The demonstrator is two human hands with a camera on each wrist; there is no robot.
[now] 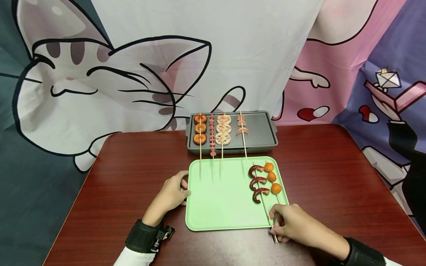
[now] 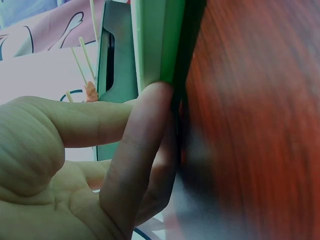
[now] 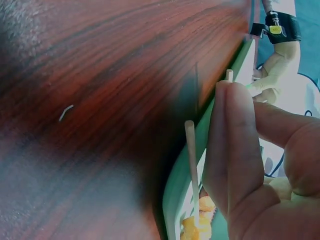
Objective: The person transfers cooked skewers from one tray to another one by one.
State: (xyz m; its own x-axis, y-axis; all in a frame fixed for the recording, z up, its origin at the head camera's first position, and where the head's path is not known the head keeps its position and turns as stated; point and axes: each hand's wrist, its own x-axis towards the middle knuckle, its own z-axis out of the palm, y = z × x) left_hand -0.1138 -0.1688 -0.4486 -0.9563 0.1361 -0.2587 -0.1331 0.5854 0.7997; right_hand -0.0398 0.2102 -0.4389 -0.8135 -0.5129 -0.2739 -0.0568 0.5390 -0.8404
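A green tray (image 1: 219, 199) lies on the red-brown table in front of me. My left hand (image 1: 173, 194) holds its left rim, fingertips (image 2: 159, 95) against the tray's edge (image 2: 160, 40). On the tray's right side lie a dark red tentacle skewer (image 1: 257, 183) and an orange ball skewer (image 1: 272, 177). My right hand (image 1: 288, 223) sits at the near right corner and pinches a bare stick (image 3: 229, 76) between thumb and fingers; it looks like the tentacle skewer's stick. A second stick (image 3: 190, 155) lies free beside the fingers and runs to orange food (image 3: 196, 227).
A dark grey grill pan (image 1: 259, 130) stands behind the tray. It carries skewers of sausage rounds (image 1: 200, 129), small pink pieces (image 1: 212, 135), lotus root slices (image 1: 223, 129) and pale pieces (image 1: 242, 125), their sticks reaching over the tray. A printed cloth hangs behind the table.
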